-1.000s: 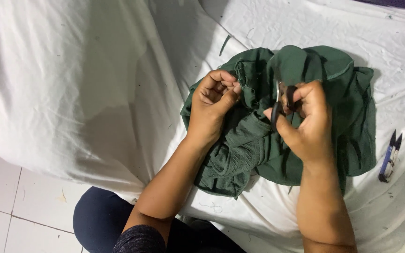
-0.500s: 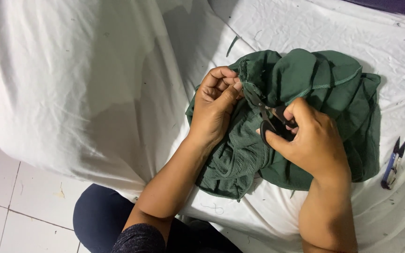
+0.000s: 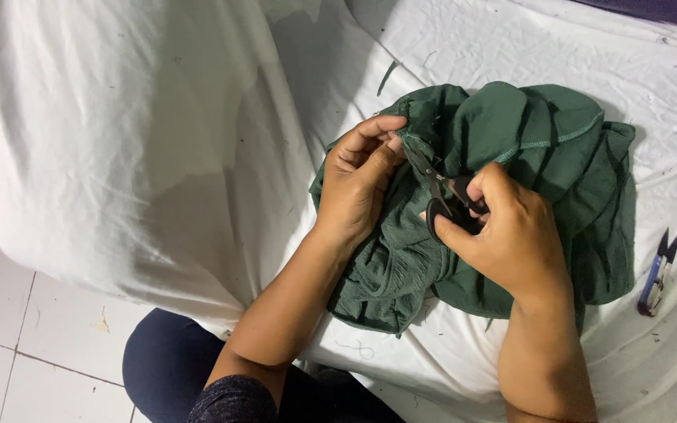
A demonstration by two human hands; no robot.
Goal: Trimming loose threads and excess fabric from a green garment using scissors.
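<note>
A crumpled dark green garment (image 3: 558, 157) lies on a white sheet. My left hand (image 3: 358, 184) pinches a seam edge of the garment near its upper left corner. My right hand (image 3: 511, 235) grips small black-handled scissors (image 3: 440, 192), fingers through the loops. The blades point up and left, their tips at the seam held by my left fingers.
The white sheet (image 3: 143, 141) covers a raised surface and hangs over its left and near edges. A small blue thread snipper (image 3: 657, 274) lies on the sheet to the right of the garment. Green thread scraps dot the sheet. White floor tiles (image 3: 33, 345) show at lower left.
My right hand has swung the scissors from upright to pointing left, and the tips have reached the seam in my left fingers. The view has shifted slightly.
</note>
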